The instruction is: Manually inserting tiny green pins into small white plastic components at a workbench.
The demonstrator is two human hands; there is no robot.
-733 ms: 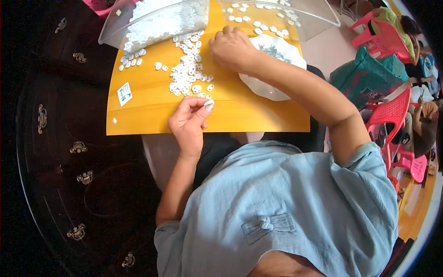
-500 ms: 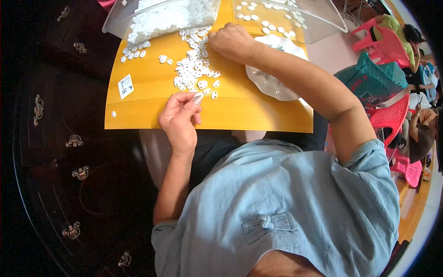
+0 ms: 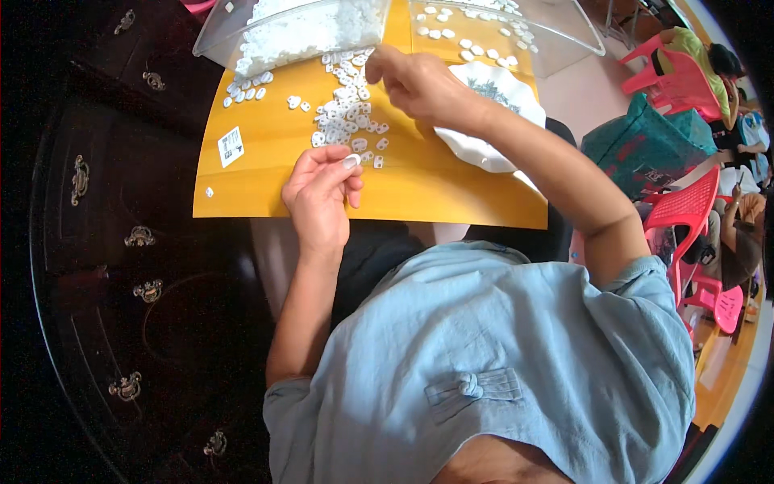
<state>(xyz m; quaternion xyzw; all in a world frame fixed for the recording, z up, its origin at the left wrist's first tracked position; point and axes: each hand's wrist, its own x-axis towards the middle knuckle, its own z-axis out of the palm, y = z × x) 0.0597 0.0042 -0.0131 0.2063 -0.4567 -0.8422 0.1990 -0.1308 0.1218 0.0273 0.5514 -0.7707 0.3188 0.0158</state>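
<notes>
White, small and roundish, one piece (image 3: 352,160) is sitting at the tip of the L hand's thumb – the L hand (image 3: 319,194) is pinching it btwn thumb and forefinger, just beside the near end of a loose heap (image 3: 347,113) of similar dark-marked pcs. The R hand (image 3: 423,85) is hanging nr the heap's far end, fingers bent; can't tell if it's gripping anything. Under that forearm a white wavy-rimmed dish (image 3: 477,155) is standing on the yellow tabletop (image 3: 274,192). Beyond, a clear bin (image 3: 211,50) is holding lots of white pcs, w/ a 2nd clear bin (image 3: 568,36) standing to its right. Further out – a teal bag (image 3: 649,145) is lying nr pink chairs (image 3: 685,208), and dark drawers (image 3: 89,242) are filling the left side.
</notes>
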